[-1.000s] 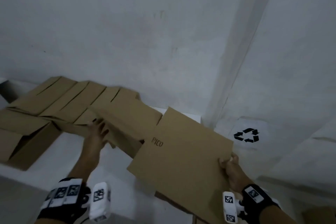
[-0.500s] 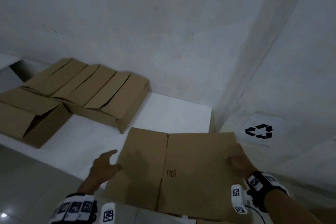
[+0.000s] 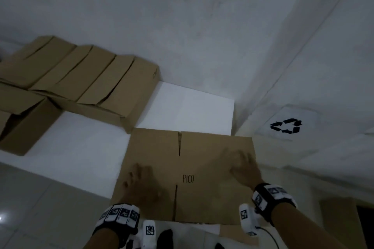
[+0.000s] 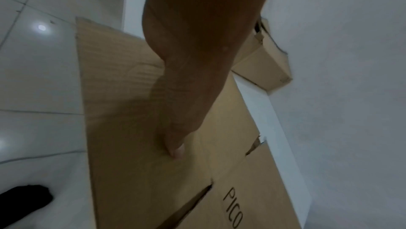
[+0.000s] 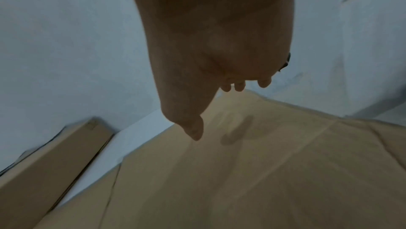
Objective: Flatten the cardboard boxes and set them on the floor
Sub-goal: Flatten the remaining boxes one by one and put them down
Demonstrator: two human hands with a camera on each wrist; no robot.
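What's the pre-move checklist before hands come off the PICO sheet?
1. PICO sheet fully flat: ok.
2. Left hand open, gripping nothing: ok.
3. Right hand open above the sheet: ok; contact cannot tell.
4. Sheet wholly on floor: not ok, far edge overlaps the white platform.
5. Remaining boxes flattened: not ok, several sit on the platform unflattened.
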